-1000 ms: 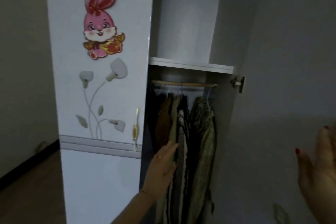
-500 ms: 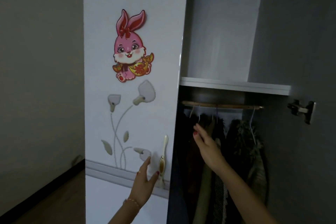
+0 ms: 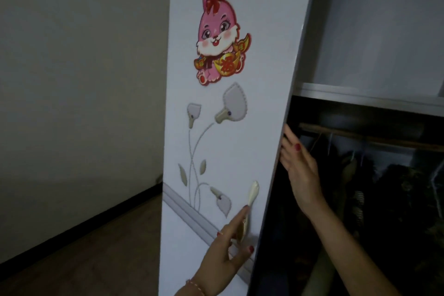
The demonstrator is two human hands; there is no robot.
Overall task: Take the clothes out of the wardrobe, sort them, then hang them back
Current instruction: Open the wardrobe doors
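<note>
The wardrobe's closed white door (image 3: 228, 151) fills the middle, beside the open compartment on the right. My left hand (image 3: 225, 250) is low on this door and holds its cream handle (image 3: 253, 193) between index finger and thumb. My right hand (image 3: 299, 166) reaches up with straight fingers that touch the door's inner edge. Behind it, dark clothes (image 3: 396, 190) hang on hangers from a wooden rod (image 3: 374, 138). In the dim compartment I cannot tell the garments apart.
A pink rabbit sticker (image 3: 218, 38) and raised flower decoration (image 3: 230, 108) are on the door. A white shelf (image 3: 360, 96) lies above the rod. A grey wall (image 3: 72, 79) and a strip of wooden floor (image 3: 84, 247) are on the left.
My right hand left the hangers and moved left to the door's edge. My left hand took hold of the handle. The view came closer and tilted.
</note>
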